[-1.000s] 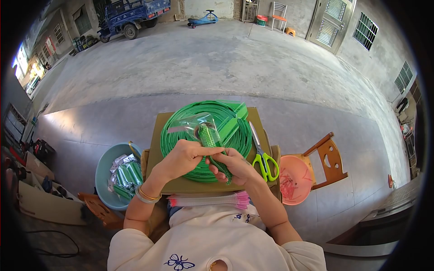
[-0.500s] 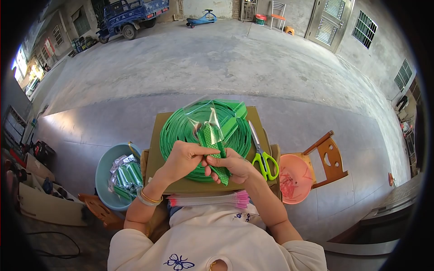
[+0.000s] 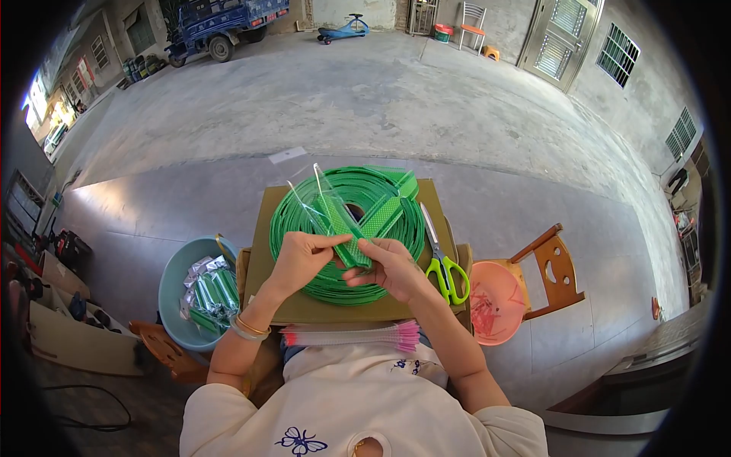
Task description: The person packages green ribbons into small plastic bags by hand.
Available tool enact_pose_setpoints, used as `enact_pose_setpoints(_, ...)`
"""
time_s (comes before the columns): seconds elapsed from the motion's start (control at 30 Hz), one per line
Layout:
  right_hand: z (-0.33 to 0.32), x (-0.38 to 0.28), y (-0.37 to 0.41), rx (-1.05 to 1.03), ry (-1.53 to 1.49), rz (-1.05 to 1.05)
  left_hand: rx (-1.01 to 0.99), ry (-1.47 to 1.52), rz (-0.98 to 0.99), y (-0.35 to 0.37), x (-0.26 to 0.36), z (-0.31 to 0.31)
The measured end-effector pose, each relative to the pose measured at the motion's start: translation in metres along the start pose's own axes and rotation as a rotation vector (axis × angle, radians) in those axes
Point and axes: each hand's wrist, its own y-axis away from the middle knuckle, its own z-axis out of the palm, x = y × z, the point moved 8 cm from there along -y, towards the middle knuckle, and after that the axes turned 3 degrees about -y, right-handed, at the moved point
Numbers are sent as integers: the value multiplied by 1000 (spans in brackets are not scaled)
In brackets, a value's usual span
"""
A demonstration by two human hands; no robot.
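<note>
A folded green dotted strip in a clear plastic bag is held over a large coil of green strip. My left hand pinches its left edge with thumb and forefinger. On the other side my right hand grips the lower part of the strip, fingers curled under it. The coil lies on a brown cardboard box. Scissors with lime-green handles rest right of the coil. Below the box edge, a bundle of clear bags with pink ends lies across my lap.
At the left, a blue basin holds several wrapped green pieces. To the right, a pink basin with red scraps stands on a wooden chair. A blue three-wheeled truck is parked at the back.
The bagged strip now leans to the upper left, with the bag's open-looking end stretched out that way. Its lower end has risen, and my right hand has shifted slightly up around it.
</note>
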Motion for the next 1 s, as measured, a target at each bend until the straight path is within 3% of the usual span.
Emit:
enact_pose_setpoints(0.13,3,-18,5,123,501,-388,43,155,-92,-7,-43,6)
enact_pose_setpoints(0.23,17,-25,19,223,1181,-433,29,226,-124,-7,-56,11)
enact_pose_setpoints(0.33,26,-24,24,169,1445,-873,-18,369,-150,-5,-60,18)
enact_pose_setpoints(0.43,29,-19,21,103,1624,-973,-86,475,-166,1,-59,29)
enact_pose_setpoints(0.57,29,-15,11,16,1670,-949,-141,538,-203,9,-53,41)
enact_pose_setpoints(0.77,18,3,-12,-72,1694,-855,-65,602,-174,14,-50,45)
enact_pose_setpoints(1.0,22,15,-32,-177,1837,-734,-73,460,-124,17,-61,45)
